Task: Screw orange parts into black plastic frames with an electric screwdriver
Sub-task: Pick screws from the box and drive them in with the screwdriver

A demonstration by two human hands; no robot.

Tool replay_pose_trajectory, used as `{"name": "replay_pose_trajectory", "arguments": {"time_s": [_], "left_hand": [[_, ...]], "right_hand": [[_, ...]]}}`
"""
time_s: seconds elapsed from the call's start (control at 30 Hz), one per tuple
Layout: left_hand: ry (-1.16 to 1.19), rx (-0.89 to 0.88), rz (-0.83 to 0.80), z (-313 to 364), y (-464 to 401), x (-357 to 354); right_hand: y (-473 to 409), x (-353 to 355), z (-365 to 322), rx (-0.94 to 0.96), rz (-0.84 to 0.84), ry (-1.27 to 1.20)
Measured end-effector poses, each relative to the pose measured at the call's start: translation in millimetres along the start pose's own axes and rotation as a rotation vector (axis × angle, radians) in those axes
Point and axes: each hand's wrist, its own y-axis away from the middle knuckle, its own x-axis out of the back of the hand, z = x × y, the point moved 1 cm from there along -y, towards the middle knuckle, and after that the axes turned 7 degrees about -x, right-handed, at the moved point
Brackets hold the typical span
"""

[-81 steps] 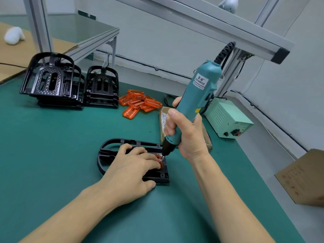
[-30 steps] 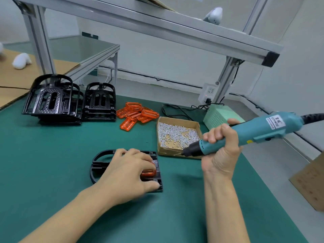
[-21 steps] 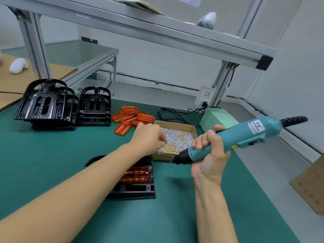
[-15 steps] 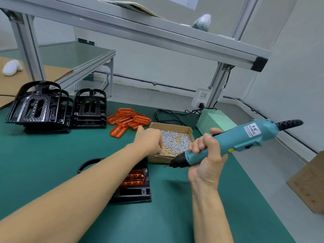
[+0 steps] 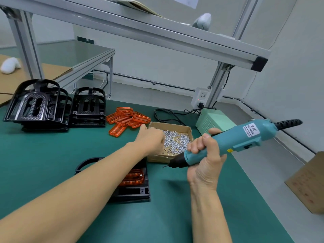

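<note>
My left hand (image 5: 151, 138) has left the frame (image 5: 133, 187) it was pressing down a second ago and now reaches over the near-left corner of the screw box (image 5: 188, 128). Its fingers curl down into the screws (image 5: 177, 140); whether they pinch one I cannot tell, as the back of the hand hides the tips. My left forearm crosses over the frame and covers most of it.

My right hand (image 5: 205, 162) grips the driver (image 5: 233, 142), fingers wrapped round the front of the barrel, thumb on top. The driver has come off the work: 2.7 s ago it stood nearly upright with its bit on the orange part; now it lies close to level, raised above the mat (image 5: 43, 155), bit pointing left, clear of the frame and just off the box's near wall.

The frame lies flat on the mat, close in front of the box. The orange part (image 5: 134, 177) sits in its recess. Spare orange parts (image 5: 128, 119) lie piled left of the box. Stacked frames (image 5: 52, 107) stand at far left. The power unit (image 5: 213, 121) sits behind the box.
</note>
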Motion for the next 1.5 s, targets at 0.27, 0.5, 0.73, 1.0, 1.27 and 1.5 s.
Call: {"name": "replay_pose_trajectory", "arguments": {"time_s": [0.27, 0.5, 0.73, 1.0, 1.27, 1.5], "left_hand": [[1.184, 0.141, 0.290, -7.1, 104.1, 25.8], [1.514, 0.304, 0.364, -10.2, 156.1, 19.5], [1.548, 0.307, 0.415, -11.0, 160.6, 18.2], [1.566, 0.270, 0.369, -8.4, 161.6, 20.5], [1.581, 0.300, 0.400, -8.9, 161.7, 20.5], [1.578, 0.300, 0.432, -8.8, 161.0, 19.5]], "right_hand": [[5.2, -5.9, -5.8, -0.053, -0.027, -0.126], [21.2, -31.4, -4.5, -0.118, -0.112, -0.243], [27.7, -47.5, -1.2, -0.146, -0.176, -0.282], [27.9, -50.7, 0.9, -0.143, -0.198, -0.262], [28.6, -49.8, 1.1, -0.143, -0.202, -0.253], [31.0, -53.0, 4.8, -0.106, -0.189, -0.243]]}}
